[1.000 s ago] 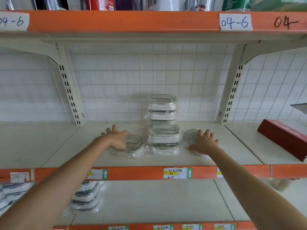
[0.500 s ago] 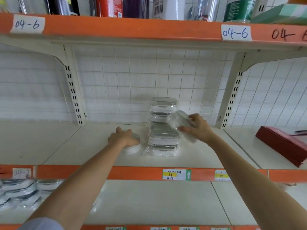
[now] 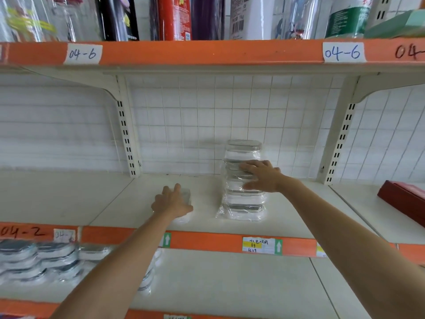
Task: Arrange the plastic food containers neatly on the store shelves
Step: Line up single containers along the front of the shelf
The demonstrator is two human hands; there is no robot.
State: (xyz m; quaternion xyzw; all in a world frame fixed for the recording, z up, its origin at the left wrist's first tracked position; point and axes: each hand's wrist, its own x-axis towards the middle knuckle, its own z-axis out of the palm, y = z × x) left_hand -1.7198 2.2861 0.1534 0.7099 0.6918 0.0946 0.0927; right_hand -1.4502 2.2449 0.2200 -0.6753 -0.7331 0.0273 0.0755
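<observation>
Wrapped clear plastic containers with grey lids stand stacked in the middle of the white shelf point(image 3: 110, 199): a front stack point(image 3: 243, 208) and a taller stack point(image 3: 243, 148) behind it. My right hand point(image 3: 264, 176) holds one clear container point(image 3: 238, 178) on top of the front stack, fingers over its lid and thumb under its edge. Left of the stacks, my left hand point(image 3: 171, 202) covers and grips a small clear container point(image 3: 185, 194) that sits on the shelf. Most of that container is hidden under the hand.
A dark red box point(image 3: 404, 199) lies on the shelf at the far right. More wrapped containers point(image 3: 34, 259) are piled on the lower shelf at the left. Bottles and cans point(image 3: 177, 17) line the upper shelf. Slotted uprights point(image 3: 126, 139) flank the bay.
My right hand lifted its container from the shelf and brought it left onto the front stack. My left hand slid its small container a little leftward and back from the stack.
</observation>
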